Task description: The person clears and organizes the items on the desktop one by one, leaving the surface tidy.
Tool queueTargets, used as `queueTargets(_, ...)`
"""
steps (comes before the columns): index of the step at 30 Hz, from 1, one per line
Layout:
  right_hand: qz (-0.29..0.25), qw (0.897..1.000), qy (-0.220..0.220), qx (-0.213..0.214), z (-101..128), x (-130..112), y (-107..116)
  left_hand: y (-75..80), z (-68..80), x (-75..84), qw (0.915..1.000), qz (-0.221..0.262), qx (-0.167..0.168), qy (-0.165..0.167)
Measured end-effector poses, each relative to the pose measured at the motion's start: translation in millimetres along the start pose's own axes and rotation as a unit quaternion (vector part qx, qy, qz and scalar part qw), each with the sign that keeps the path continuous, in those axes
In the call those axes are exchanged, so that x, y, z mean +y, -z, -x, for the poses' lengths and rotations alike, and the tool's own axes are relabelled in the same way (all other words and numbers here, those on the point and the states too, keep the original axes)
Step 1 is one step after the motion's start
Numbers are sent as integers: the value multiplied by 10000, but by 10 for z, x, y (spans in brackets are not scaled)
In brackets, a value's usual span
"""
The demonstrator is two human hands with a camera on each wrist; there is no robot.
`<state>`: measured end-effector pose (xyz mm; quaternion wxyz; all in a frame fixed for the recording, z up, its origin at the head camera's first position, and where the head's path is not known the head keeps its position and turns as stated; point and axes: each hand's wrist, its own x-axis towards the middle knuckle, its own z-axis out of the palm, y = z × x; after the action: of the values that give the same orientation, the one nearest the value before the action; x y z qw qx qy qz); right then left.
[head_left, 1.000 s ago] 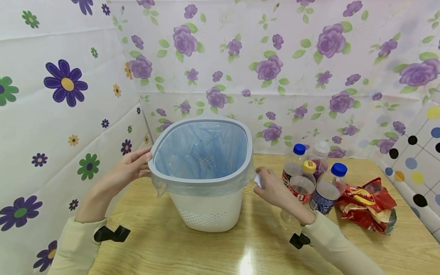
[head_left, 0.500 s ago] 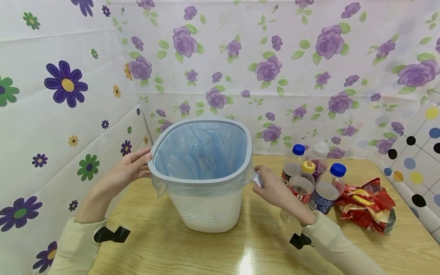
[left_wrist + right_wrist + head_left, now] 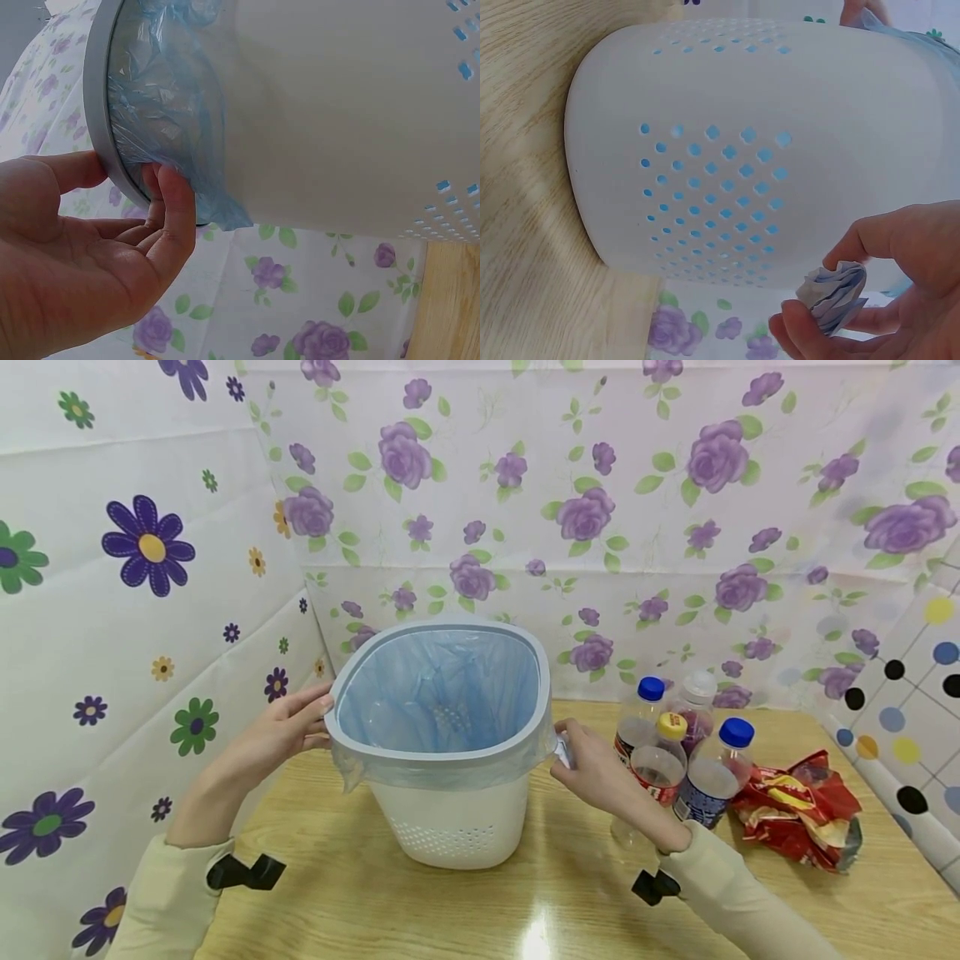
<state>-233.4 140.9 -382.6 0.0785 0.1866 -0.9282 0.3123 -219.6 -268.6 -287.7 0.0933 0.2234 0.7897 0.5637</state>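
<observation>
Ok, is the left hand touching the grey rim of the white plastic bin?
Touching. The left wrist view shows the left hand with thumb and fingertips pinching the grey rim of the white plastic bin.

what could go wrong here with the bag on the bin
The left hand grips the grey rim over the blue bag; a tug could tear the thin film or pull its folded edge off. The right hand pinches a bunched wad of bag close to the bottles; a jerk of that hand may knock them over. The light white bin could slide on the glossy table.
</observation>
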Motion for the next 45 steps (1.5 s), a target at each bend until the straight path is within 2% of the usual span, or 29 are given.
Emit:
queueTargets(20, -103, 9963, 23, 854, 23, -67, 32, -5, -15, -9, 9998, 161, -32, 57)
queueTargets(45, -338, 9937, 302, 1027, 49, -185, 180, -4, 4, 4, 9998, 178, -14, -30)
